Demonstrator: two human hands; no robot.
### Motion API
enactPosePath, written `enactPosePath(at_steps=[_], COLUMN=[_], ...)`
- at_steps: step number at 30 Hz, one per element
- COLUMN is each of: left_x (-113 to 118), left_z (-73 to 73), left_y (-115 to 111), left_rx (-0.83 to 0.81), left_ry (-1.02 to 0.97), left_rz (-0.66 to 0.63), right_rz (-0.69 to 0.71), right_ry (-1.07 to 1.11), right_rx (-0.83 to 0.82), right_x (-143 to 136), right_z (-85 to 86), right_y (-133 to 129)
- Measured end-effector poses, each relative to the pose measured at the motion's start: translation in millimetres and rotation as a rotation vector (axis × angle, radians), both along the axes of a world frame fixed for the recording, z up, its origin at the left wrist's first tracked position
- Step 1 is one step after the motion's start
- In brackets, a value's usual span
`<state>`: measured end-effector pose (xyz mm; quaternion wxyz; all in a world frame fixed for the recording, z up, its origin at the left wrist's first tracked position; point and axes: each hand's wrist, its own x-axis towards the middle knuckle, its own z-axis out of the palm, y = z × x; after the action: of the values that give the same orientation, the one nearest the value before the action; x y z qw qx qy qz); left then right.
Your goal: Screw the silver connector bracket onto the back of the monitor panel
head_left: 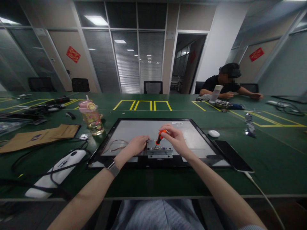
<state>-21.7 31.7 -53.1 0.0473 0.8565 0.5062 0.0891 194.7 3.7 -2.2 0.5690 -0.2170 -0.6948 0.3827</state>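
At the centre of the frame, we are gripping an orange-and-black screwdriver (159,138) in our right hand (177,138), its shaft slanting down to a metal bracket (166,152) on the lower middle of a screen panel (199,140). Our left hand (136,146) is resting by the bracket's left end; we cannot tell whether it is pinching. The bracket is already sitting on the panel; screw work seems unfinished, its remainder not showing.

Yellow lines (151,105) mark a long green surface (275,156), with dark chairs (153,87) along its far side. Behind stand glass partitions (122,16) with blinds (124,67), catching bright light reflections (96,20). An open doorway (183,64) sits beside a white column (220,35); red decorations (73,54) mark beige doors (59,44)
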Motion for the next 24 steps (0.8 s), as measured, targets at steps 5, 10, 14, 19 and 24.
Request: enactPosePath(at_steps=[5,10,14,19,24], left_x=[0.7,0.4,1.0,2.0,0.1], left_z=[0.3,-2.1,-1.0,2.3,-1.4], left_y=[0.4,2.2,0.9,-2.3,0.1], left_rx=[-0.007,-0.003,-0.004,-0.003,0.0], left_ry=[0.0,-0.005,-0.013,-0.011,-0.011], left_rz=[0.01,-0.002,-0.001,-0.005,-0.01], right_rz=[0.042,0.046,0.02,0.108,0.111], right_ry=[-0.018,-0.075,-0.064,-0.149,-0.189], right_rx=[-0.048,-0.006,0.018,-0.012,0.031], right_x=[-1.2,-0.1,1.6,5.8,6.6], right_z=[-0.1,3.1,1.1,3.4,7.2], right_y=[-3.4,-8.5,-7.2,-8.8,-8.9])
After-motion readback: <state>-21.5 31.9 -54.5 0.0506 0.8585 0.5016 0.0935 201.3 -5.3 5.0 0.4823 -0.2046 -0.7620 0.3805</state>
